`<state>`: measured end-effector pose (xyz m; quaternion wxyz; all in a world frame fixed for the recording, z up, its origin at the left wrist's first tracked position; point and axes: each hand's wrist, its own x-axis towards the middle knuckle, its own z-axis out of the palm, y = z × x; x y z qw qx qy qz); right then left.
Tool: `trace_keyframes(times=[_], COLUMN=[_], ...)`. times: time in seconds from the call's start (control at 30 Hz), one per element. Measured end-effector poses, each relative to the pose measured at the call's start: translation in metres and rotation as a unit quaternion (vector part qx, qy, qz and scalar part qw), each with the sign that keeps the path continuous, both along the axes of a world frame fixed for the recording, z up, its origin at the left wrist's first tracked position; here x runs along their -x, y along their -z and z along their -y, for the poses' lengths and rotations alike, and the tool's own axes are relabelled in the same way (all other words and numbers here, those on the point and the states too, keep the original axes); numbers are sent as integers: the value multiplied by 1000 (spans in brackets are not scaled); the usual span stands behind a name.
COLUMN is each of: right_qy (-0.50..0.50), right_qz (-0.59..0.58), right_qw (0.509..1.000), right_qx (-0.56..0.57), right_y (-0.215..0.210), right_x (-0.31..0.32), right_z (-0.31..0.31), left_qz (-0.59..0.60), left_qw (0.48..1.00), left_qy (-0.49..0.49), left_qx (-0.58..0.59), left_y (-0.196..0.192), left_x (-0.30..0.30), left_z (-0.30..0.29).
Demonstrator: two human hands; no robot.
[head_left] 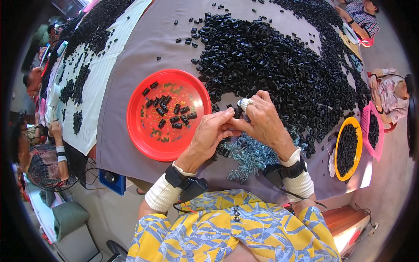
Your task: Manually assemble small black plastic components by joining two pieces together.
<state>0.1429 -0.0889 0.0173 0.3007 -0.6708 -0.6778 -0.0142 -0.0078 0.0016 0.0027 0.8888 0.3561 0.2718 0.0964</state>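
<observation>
My left hand [210,133] and my right hand [267,122] meet in front of me, fingertips pinched together. Between them is a small black plastic part [238,113], mostly covered by the fingers. A white wrap [245,103] covers one fingertip of my right hand. Just below the hands lies a tangle of small bluish metal springs [249,153]. Beyond them spreads a large heap of small black plastic parts [266,56]. Left of my left hand sits a round red tray [139,139] with several short black barrel-shaped pieces [174,118] scattered in it.
A grey cloth covers the table [131,52]. At the right edge stand an orange oval tray [338,170] and a pink basket [378,146], both holding black parts. Other people sit at the right and left. A blue crate [112,181] is below the table's left edge.
</observation>
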Motion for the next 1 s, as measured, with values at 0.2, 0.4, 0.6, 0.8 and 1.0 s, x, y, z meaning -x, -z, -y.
trace_keyframes(times=[0.2, 0.4, 0.6, 0.8, 1.0], right_qy=[-9, -28, -41, -68, -58], right_qz=[-18, -39, -53, -51, -27], right_qw=[1000, 998, 997, 994, 997], right_qx=[-4, -32, -43, -63, -44], right_y=[-1, 1, 6, 10, 11], right_x=[-2, -2, -4, -1, -2], right_z=[0, -1, -3, -4, 4], left_qz=[16, 12, 20, 8, 23], left_qw=[1000, 1000, 1000, 1000, 999], left_qy=[7, -10, 5, 17, 19], left_qx=[-2, 23, 14, 11, -31], left_y=[1, 5, 8, 9, 12], left_x=[0, -1, 0, 4, 0], left_z=[1, 2, 0, 0, 3])
